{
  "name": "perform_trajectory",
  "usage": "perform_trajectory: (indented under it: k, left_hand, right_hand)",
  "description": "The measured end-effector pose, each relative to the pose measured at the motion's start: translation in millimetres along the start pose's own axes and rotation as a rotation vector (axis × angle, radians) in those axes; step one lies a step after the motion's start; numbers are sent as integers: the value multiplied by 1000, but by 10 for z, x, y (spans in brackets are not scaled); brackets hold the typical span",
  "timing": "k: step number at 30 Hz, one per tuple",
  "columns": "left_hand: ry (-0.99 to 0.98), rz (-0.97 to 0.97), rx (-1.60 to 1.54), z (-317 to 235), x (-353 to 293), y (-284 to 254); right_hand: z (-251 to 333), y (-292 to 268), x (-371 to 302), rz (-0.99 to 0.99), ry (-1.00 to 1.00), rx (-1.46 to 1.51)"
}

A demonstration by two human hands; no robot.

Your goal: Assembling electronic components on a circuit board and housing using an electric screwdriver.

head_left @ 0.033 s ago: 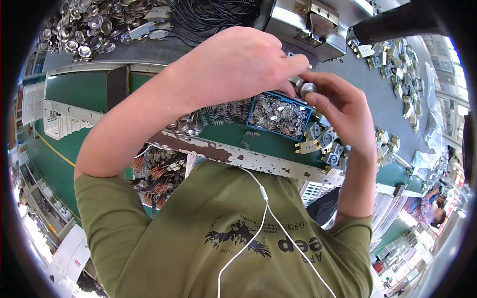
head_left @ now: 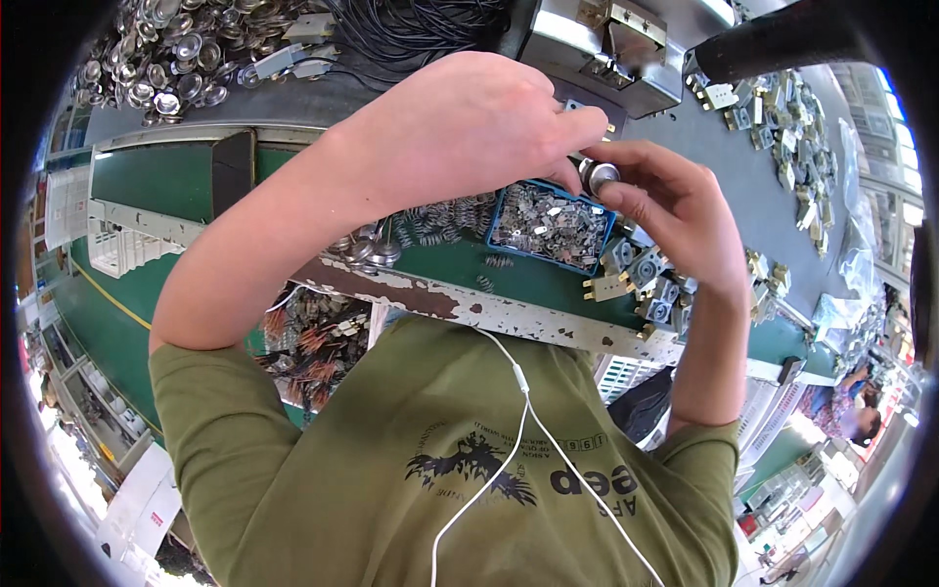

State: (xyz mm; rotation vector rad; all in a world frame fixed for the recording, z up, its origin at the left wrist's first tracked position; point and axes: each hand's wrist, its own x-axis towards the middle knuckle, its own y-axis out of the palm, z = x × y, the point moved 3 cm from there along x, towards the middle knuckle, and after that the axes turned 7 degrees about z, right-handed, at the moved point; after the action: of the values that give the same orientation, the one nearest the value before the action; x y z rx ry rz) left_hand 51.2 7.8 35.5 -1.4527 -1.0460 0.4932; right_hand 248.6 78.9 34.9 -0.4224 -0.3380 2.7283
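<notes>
My right hand grips a round silver metal part between thumb and fingers, above the bench. From the left, my left hand reaches across with its fingers closed, their tips right beside the metal part. What the left fingers hold is hidden behind the hand. Just below lies a blue tray full of small metal pieces. Several small grey blocks with brass terminals lie to the right of the tray, below my right hand. Coil springs lie to its left, below my left wrist.
Round metal cups are heaped at the far left, next to black cables. A metal fixture stands at the back. More grey blocks spread along the right. The bench's worn edge runs before me; a white earphone cord hangs there.
Both hands keep nearly the same place and grip. The round metal part shifts slightly in the right fingers, and the view moves a little.
</notes>
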Motion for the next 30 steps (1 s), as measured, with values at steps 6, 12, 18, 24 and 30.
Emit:
perform_trajectory:
  k: [6, 12, 18, 24, 30]
  left_hand:
    - [-62, 196, -11, -22, -79, 34]
    - [84, 284, -160, -154, -175, 49]
    - [72, 263, -260, -38, -112, -54]
    - [-307, 303, -291, 246, 289, 93]
    - [-318, 291, -242, 333, 103, 281]
  right_hand:
    - [-33, -31, -27, -91, -52, -176]
    - [-223, 60, -43, -413, -124, -744]
    - [-308, 55, 19, -427, -141, -732]
    - [-279, -141, -67, -552, -339, -295]
    - [255, -596, -194, -811, -821, -527]
